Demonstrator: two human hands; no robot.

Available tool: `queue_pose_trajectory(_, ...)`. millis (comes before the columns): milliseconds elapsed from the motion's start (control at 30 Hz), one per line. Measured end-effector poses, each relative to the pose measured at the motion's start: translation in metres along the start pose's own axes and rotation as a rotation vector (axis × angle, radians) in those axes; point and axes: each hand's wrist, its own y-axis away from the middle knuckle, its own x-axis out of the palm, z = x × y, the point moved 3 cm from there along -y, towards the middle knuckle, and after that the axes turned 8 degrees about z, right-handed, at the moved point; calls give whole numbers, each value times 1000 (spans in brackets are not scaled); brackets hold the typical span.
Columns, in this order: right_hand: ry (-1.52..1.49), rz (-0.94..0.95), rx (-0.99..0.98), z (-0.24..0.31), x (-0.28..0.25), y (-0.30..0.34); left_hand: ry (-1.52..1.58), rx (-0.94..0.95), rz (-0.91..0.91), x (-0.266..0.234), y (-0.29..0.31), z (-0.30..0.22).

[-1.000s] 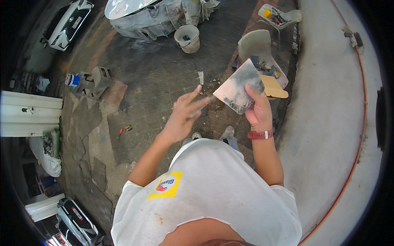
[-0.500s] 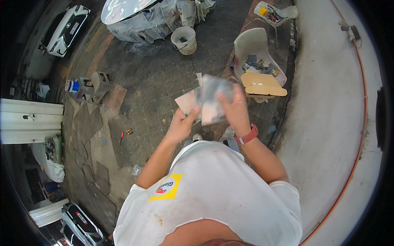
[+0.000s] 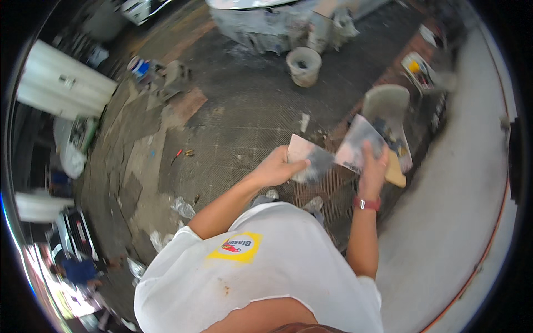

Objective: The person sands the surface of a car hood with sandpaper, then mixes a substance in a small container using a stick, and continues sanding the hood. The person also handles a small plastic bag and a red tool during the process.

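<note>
My left hand (image 3: 278, 166) is closed on a flat sheet of sandpaper (image 3: 302, 149), pinkish at one end and dark grey at the other, with the thumb on top. Another such sheet, pink with a grey smear (image 3: 351, 151), is pinched in my right hand (image 3: 375, 164), which wears a red wristband. The two sheets are apart, their nearest corners almost meeting. Just beyond my right hand stands a pale plastic chair (image 3: 387, 99) with dark scraps on its seat. A brown cardboard piece (image 3: 395, 171) there is partly covered by that hand.
A whitish bucket (image 3: 304, 67) stands ahead, before a car draped in sheeting (image 3: 255, 30). Another chair with a tray of items (image 3: 417, 72) is at the far right, beside a white wall (image 3: 444, 211). Red-handled tool (image 3: 176, 156) lies on the floor; another person (image 3: 78, 270) is at far left.
My hands have drawn apart, each with its own sheet; before, the sheets overlapped. The view has swung, so the chairs and bucket sit further right. A person now shows at lower left.
</note>
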Motion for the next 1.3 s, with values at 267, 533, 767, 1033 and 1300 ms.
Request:
queue_pose_trajectory(267,922,656,-20,4,8,34,-120,167,-621,-9,-19,22)
queue_pose_trajectory(533,942,618,-383,-22,64,18,-92,-33,-327,23,-33,37)
queue_pose_trajectory(767,416,767,133,-100,52,-45,141,103,-421,1,-1,77)
queue_pose_trajectory(1033,572,1164,236,-35,177,-36,220,17,-677,-92,45,92)
queue_pose_trajectory(1300,328,1120,317,-46,337,-11,150,89,-430,-194,103,149)
